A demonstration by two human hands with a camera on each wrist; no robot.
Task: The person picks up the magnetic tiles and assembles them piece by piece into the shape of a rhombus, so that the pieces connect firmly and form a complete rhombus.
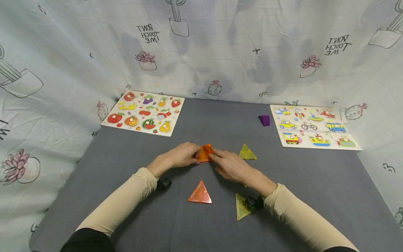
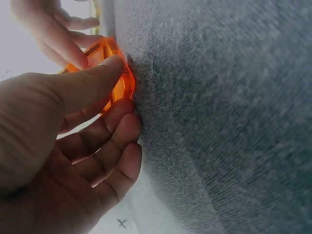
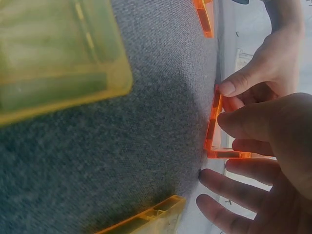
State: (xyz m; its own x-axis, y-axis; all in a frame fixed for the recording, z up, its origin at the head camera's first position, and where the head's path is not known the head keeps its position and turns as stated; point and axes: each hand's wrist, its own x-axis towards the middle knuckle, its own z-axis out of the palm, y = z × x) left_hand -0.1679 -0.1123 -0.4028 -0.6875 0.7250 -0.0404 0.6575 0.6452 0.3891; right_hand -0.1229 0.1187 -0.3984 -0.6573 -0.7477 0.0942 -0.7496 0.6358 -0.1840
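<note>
Translucent orange magnetic tiles [image 1: 205,154] stand joined at an angle on the grey table, between the two hands. My left hand [image 1: 182,154] pinches their left side, the thumb lying over an edge in the left wrist view. From the right, my right hand [image 1: 232,166] holds the other side between thumb and index finger; its other fingers are spread in the right wrist view. Nearer the body lies a flat orange triangle tile [image 1: 200,193]. A yellow triangle tile [image 1: 247,152] lies beyond the right hand, and another yellow triangle tile [image 1: 241,209] is partly covered by the right wrist camera.
A fruit puzzle board [image 1: 143,130] lies at the back left and a vehicle puzzle board [image 1: 318,131] at the back right. Beside the latter sits a small purple block [image 1: 264,120]. Patterned cloth [image 1: 201,45] hangs behind the grey table [image 1: 141,224].
</note>
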